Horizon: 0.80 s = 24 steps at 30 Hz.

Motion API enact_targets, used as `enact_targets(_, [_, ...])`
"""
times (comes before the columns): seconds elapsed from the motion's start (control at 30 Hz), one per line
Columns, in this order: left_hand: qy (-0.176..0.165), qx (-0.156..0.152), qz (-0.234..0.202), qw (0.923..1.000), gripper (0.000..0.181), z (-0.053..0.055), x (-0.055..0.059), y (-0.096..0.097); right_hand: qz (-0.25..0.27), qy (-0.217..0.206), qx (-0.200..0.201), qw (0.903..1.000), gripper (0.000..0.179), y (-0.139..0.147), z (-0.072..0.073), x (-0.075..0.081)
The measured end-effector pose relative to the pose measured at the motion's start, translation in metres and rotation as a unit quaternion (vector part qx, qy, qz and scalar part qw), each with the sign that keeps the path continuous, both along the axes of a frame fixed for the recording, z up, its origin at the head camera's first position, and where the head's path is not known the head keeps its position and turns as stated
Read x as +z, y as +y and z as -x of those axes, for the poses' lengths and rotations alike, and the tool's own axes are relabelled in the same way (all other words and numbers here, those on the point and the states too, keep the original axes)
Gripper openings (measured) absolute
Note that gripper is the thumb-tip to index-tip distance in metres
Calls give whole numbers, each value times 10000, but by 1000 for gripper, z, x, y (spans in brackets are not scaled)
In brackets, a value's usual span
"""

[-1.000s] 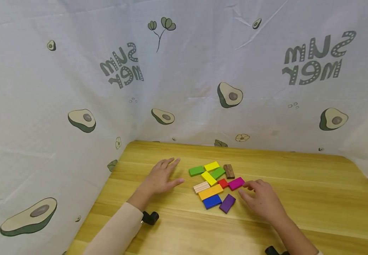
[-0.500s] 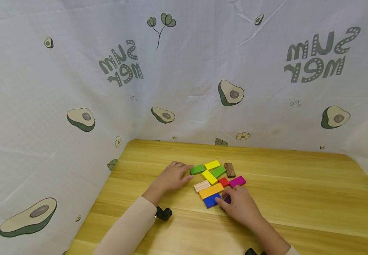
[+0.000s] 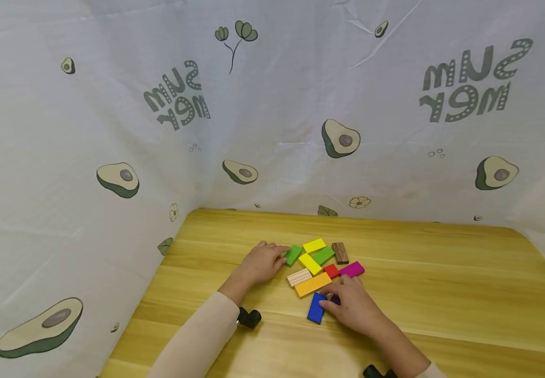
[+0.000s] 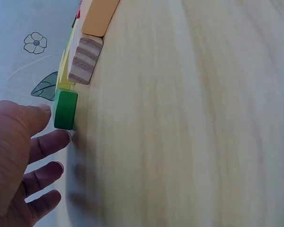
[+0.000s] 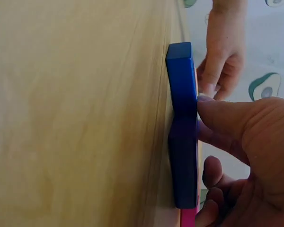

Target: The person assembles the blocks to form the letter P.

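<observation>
On the near side of the orange block [image 3: 313,284], blue block [image 3: 317,310] at right hand [image 3: 354,304]; on its far-left side, green block [image 3: 293,255] at left hand [image 3: 260,262]: can't tell if either's gripped, likely light, stiff, slightly slick, pinch long sides mid-length.

Seemingly purple block [image 3: 335,299] part-hidden, head view.

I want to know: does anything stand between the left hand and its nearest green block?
Nothing visible does: the left hand has its thumb and index finger right at the green block. The striped wooden block lies beyond, in the left wrist view.
</observation>
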<state>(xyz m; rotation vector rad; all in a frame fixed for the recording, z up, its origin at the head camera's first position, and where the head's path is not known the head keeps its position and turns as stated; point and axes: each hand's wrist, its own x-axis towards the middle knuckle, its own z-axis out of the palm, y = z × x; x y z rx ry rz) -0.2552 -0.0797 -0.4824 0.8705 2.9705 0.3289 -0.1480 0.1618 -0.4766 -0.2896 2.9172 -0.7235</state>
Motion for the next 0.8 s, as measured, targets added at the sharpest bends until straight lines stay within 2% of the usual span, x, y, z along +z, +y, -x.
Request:
enact_targets(0.17, [-54,-70,-98,9999,41,4,-3,3,-65,-77,38,9999,42,2,-5,2])
enact_targets(0.27, [-167,2,14,9999,41,9,-5,4,-101,-246,0,9996,61,0,-9,2])
enact_targets(0.33, [-266,70,108,9996,41,12,-4,4,-125,-344,-15,9993,67,-1,-10,2])
enact_targets(0.47, [-431,89,128,9989,40,17,-3,2,-243,-346,-70,9991,71,-2,-12,2])
enact_targets(0.63, [-407,21,-10,9992,38,18,-2,-2,-421,-232,-127,9988,68,-1,-12,0])
enact_targets(0.8, [-403,219,-155,9988,40,16,-2,-3,-423,-139,-103,9990,65,1,-14,0])
